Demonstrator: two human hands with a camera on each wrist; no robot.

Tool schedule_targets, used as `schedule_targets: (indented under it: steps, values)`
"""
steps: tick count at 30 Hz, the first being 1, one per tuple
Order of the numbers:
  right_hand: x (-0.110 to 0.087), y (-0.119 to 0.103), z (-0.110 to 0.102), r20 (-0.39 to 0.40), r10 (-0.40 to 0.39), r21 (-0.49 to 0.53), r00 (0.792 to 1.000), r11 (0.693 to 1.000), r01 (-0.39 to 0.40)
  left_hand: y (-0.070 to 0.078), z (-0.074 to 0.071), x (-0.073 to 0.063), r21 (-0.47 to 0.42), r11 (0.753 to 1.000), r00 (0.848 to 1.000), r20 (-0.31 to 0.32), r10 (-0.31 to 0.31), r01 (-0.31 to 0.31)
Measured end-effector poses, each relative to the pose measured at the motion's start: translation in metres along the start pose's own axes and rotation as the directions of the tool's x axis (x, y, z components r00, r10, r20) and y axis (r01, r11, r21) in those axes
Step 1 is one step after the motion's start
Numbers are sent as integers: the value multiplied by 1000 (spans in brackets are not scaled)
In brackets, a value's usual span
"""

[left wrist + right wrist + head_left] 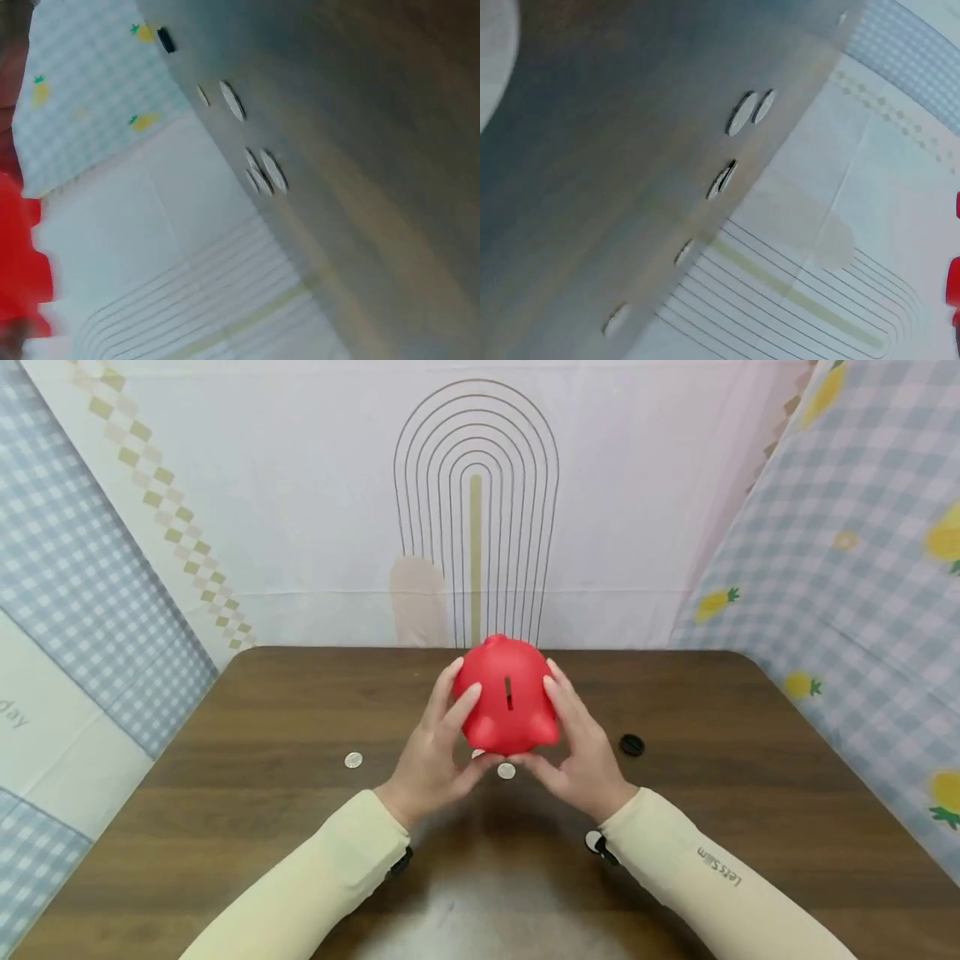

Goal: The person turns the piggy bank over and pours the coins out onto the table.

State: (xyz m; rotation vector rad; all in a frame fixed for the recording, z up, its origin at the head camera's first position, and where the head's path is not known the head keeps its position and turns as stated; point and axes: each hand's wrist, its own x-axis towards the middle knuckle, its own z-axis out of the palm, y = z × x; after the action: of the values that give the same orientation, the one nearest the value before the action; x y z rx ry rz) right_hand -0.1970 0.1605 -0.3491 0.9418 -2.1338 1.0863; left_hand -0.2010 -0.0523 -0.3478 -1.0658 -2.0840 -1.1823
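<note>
A red piggy bank [489, 681] with a dark coin slot in its top is held up over the table in the head view. My left hand [429, 753] grips it from the left and my right hand [591, 762] from the right, with both thumbs meeting beneath its near side. Part of its red body [21, 255] shows at the left edge of the left wrist view. Close below the hands lies a silver coin [506, 771], with another partly hidden by the piggy bank. Another coin [353, 760] lies to the left.
A round black cap [632, 744] lies on the brown wooden table [247, 827], right of my right hand. One coin [593, 841] sits beside the right wrist strap. In the right wrist view, several coins [742, 114] are spread out. A white patterned cloth [300, 527] hangs behind the table.
</note>
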Motion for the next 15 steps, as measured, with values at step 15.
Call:
schedule_targets:
  steps: [15]
  values:
    - [-4, -4, 4, 37, 154, -2, 987, 988, -154, 0, 2, 0, -165, 963, 977, 66, -204, 212]
